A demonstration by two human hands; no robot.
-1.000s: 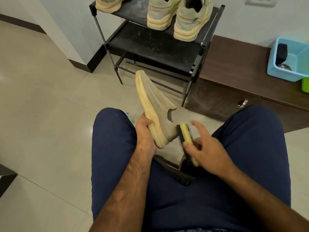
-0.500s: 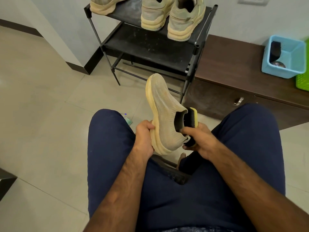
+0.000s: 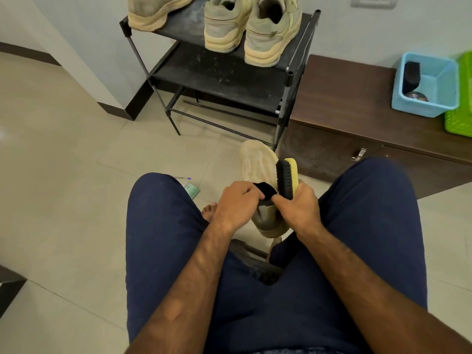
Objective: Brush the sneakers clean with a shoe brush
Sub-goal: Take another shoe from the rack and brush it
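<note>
Pointing toe-away, the sneaker [image 3: 258, 162] is gripped by the left hand [image 3: 235, 203]; right hand [image 3: 298, 208] holds the brush [image 3: 287, 176] lengthwise alongside.

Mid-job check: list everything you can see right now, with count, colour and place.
sneaker in hand: 1, beige, held between the knees
shoe brush: 1, yellow back, black bristles, at that sneaker's side
sneakers on rack: 3, beige, top shelf
shoe rack: 1, black, by wall
cabinet: 1, brown, right of rack
tub: 1, blue, on cabinet, holds a black brush
basket: 1, green, beside tub
pen: 1, pale, on floor
left hand: grips sneaker's collar
right hand: grips shoe brush
</note>
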